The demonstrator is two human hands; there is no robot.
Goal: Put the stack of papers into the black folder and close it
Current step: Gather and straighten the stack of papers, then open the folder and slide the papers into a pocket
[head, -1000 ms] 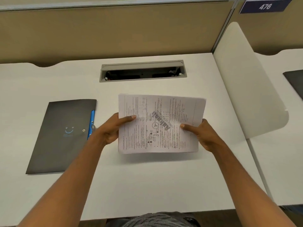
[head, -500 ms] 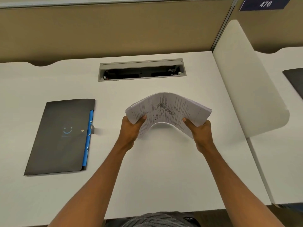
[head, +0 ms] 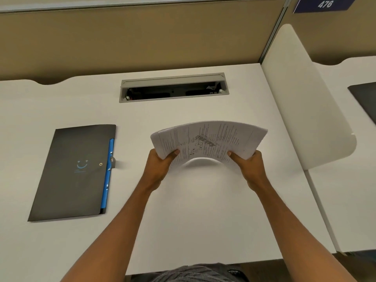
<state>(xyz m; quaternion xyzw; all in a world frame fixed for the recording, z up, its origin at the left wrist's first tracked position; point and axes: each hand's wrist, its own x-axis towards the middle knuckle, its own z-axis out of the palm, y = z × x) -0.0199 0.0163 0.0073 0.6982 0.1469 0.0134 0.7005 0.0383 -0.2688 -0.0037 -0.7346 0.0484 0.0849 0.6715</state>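
Observation:
The stack of printed papers (head: 209, 139) is held above the middle of the white desk (head: 183, 220), bowed upward in an arch. My left hand (head: 159, 167) grips its left edge and my right hand (head: 249, 165) grips its right edge, thumbs on top. The black folder (head: 71, 174) lies flat and closed on the desk to the left, apart from my hands. It has a blue inner edge along its right side, a small clasp and a pale smile logo.
A grey cable hatch (head: 173, 88) is set into the desk behind the papers. A white curved divider (head: 305, 102) stands along the right edge, with another desk and a dark mat (head: 364, 98) beyond. A beige partition wall (head: 132, 37) closes the back.
The papers went from flat and facing me to bowed upward, and my hands shifted to grip the two side edges and moved a little away from me. The folder has not moved.

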